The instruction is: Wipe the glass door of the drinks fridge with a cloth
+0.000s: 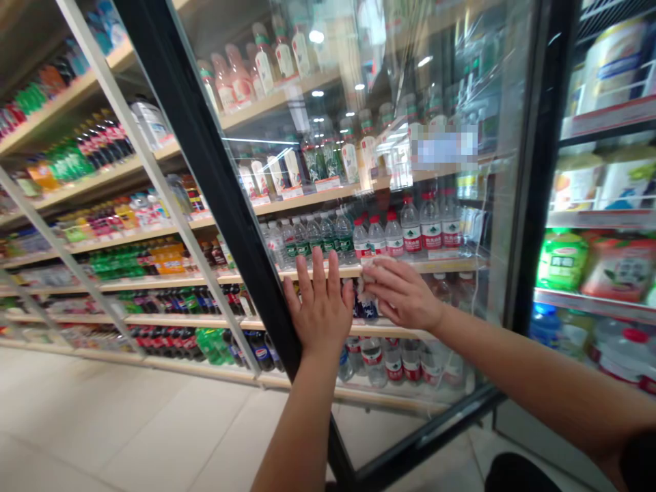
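My left hand (322, 307) lies flat with fingers spread on the glass door (410, 417), close to its black frame (233, 225). To its right, my right hand (404, 294) is closed around a crumpled whitish cloth or tissue (366, 277) and presses it to the same glass. The door stands swung out from a lit fridge. Through the pane, bottles on shelves show behind both hands; part of the cloth is hidden by my fingers.
Wooden shelves of drink bottles (148, 256) run along the left and behind the glass. At the right, the fridge's shelves (594, 301) hold packets and bottles. Pale floor tiles (128, 424) lie below. A dark shape (517, 473) shows at the bottom edge.
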A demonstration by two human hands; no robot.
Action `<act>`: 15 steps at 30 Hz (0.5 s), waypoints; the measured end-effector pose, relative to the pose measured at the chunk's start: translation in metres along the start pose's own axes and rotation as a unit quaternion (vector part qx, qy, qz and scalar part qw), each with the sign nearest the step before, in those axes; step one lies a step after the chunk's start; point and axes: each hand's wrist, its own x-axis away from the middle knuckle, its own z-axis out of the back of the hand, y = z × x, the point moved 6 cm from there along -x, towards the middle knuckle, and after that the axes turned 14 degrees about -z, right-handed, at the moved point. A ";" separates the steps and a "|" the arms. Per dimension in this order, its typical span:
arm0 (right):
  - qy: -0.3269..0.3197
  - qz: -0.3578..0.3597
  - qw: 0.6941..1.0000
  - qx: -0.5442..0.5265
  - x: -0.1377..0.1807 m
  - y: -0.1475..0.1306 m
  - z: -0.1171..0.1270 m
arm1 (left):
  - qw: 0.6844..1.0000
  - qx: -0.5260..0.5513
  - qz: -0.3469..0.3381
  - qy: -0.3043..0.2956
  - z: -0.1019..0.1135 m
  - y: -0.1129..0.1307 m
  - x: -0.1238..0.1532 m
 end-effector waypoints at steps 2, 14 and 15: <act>0.027 -0.048 0.998 -0.016 -0.011 0.006 0.004 | 1.000 -0.007 0.000 -0.002 0.000 0.000 0.000; 0.093 -0.065 0.993 -0.033 -0.029 0.016 0.012 | 1.000 -0.012 0.002 -0.007 0.001 0.001 0.000; 0.102 -0.073 0.992 -0.031 -0.034 0.020 0.013 | 1.000 -0.016 0.004 -0.013 0.000 0.001 0.000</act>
